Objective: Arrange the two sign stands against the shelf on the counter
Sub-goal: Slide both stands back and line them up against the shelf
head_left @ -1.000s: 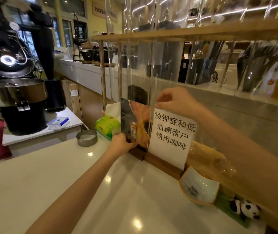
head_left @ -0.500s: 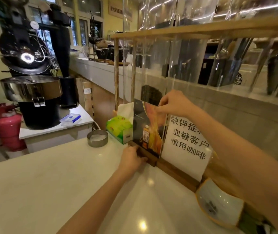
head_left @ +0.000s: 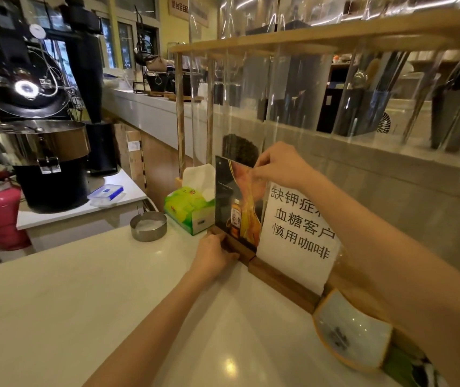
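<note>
Since a second before, my left hand (head_left: 214, 254) had dropped from the photo sign (head_left: 237, 203) pane to its wooden base (head_left: 236, 247), fingers closed on the near end; my right hand (head_left: 277, 166) kept its pinch on the pane's top edge. That sign stood on the counter (head_left: 83, 303), its base end-to-end with the text sign (head_left: 297, 230) base, both close against the shelf (head_left: 321, 37). I judged each light but top-heavy: a thin, stiff, slick clear pane in a slot, the wood block carrying the weight. Better to push from the base and only steady the top, since pulling the pane might lift it out. A tissue box (head_left: 188, 209) sat just left, a dish (head_left: 350, 335) at the right end.
</note>
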